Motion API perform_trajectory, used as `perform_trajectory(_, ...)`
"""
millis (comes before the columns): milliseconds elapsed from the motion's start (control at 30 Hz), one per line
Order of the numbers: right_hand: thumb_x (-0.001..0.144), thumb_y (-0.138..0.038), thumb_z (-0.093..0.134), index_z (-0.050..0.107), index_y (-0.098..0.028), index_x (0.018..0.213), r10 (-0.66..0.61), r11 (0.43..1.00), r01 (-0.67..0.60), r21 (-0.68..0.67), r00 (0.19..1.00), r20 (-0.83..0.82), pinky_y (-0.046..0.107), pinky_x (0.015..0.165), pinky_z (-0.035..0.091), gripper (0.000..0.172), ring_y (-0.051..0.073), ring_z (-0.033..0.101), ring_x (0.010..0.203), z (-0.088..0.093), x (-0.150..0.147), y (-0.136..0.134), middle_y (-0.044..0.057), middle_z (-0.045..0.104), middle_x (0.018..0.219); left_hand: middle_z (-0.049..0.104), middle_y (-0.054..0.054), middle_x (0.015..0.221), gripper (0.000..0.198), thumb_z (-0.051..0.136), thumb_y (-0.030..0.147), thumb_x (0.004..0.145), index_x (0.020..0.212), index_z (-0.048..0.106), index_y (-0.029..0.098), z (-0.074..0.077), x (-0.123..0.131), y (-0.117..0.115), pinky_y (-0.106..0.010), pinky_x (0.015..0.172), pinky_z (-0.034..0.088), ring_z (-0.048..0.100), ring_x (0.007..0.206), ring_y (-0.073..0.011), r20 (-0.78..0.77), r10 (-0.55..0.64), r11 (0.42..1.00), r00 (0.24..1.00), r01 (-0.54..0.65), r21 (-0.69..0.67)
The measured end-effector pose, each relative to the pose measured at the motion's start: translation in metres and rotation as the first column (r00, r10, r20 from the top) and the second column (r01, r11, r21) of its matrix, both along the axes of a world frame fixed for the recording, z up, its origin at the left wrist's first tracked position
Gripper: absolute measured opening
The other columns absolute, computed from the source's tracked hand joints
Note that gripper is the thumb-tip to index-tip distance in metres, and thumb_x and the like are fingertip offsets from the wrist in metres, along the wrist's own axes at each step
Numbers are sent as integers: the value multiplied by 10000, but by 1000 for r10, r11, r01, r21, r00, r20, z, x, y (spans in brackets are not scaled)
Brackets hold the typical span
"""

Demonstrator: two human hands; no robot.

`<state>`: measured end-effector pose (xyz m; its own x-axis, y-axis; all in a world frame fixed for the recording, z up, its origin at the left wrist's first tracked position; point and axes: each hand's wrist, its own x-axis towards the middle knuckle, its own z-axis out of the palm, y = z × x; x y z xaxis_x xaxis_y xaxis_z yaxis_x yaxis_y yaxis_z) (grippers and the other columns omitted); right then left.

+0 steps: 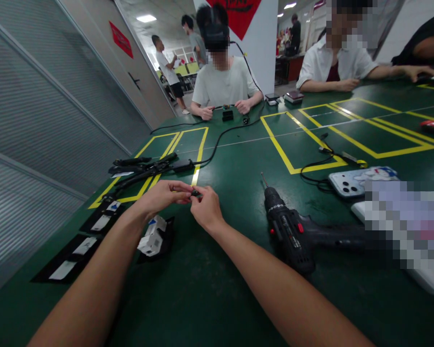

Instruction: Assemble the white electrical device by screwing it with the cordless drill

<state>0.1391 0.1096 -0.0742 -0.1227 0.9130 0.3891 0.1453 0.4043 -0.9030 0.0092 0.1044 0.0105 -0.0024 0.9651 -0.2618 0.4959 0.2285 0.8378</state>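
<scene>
My left hand and my right hand meet above the green table, fingertips pinched together around a small dark piece. Its kind is too small to make out, and the fingers cover part of it. Below my left wrist, a white block-like object with a blue mark rests on a black sheet or pouch. To the right of my right forearm lies a black cordless drill with a long bit, pointing away from me.
Black flat packets with white labels lie at the left, and dark straps with a cable behind them. A phone is at the right. Yellow tape marks the table. Across it, a person in a headset handles a cable.
</scene>
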Motion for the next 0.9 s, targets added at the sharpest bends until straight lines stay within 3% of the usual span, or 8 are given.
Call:
perform_trajectory(267,866,-30,746,695,-161,1027,-59,998,59,7,992,115,210,734,441,214,166,514,768,3,5,-3,24,508,877,714,-41,773,191,710,234,610,798,712,199,0,2,0,-299,700,531,660,707,-180,-52,2,1000,999,-1,21)
perform_trajectory(367,877,-20,736,698,-163,1017,-63,998,60,26,981,185,215,770,424,204,171,504,795,2,5,-2,22,515,855,715,-56,809,260,717,284,617,859,711,190,8,0,-2,-328,723,535,663,733,-198,-88,-6,1000,996,7,8)
perform_trajectory(533,887,-33,716,715,-145,931,-54,998,37,58,943,329,257,746,409,121,211,467,821,2,7,-5,45,511,835,660,-84,1092,435,625,468,729,1058,655,184,37,-18,-17,-321,759,528,622,963,-244,-396,29,997,918,4,81)
perform_trajectory(633,879,-28,709,723,-167,893,-41,998,16,68,923,382,255,714,400,140,218,447,841,3,7,-7,47,494,834,574,-101,1247,587,536,596,755,1164,594,178,45,-31,-40,-327,726,541,583,1051,-284,-533,82,995,842,-99,-3)
perform_trajectory(733,870,-24,709,724,-162,878,-43,998,17,66,913,406,255,708,394,140,219,436,858,3,6,-7,52,479,851,583,-134,1225,701,405,688,775,1199,564,152,39,-36,-70,-344,695,554,596,1024,-298,-503,142,963,853,-236,-129)
perform_trajectory(833,877,-37,714,722,-149,858,-46,998,22,64,912,408,256,693,389,114,216,434,851,4,6,-7,55,475,850,523,-133,1310,715,459,703,735,1215,565,185,26,-31,-95,-366,635,566,578,1053,-334,-398,172,928,901,-284,-241)
perform_trajectory(900,880,-38,717,720,-143,846,-48,998,25,63,917,397,257,697,386,110,217,435,848,4,6,-7,55,479,842,530,-126,1308,681,534,675,707,1188,595,197,20,-25,-102,-363,618,565,572,1064,-344,-380,195,942,904,-280,-183)
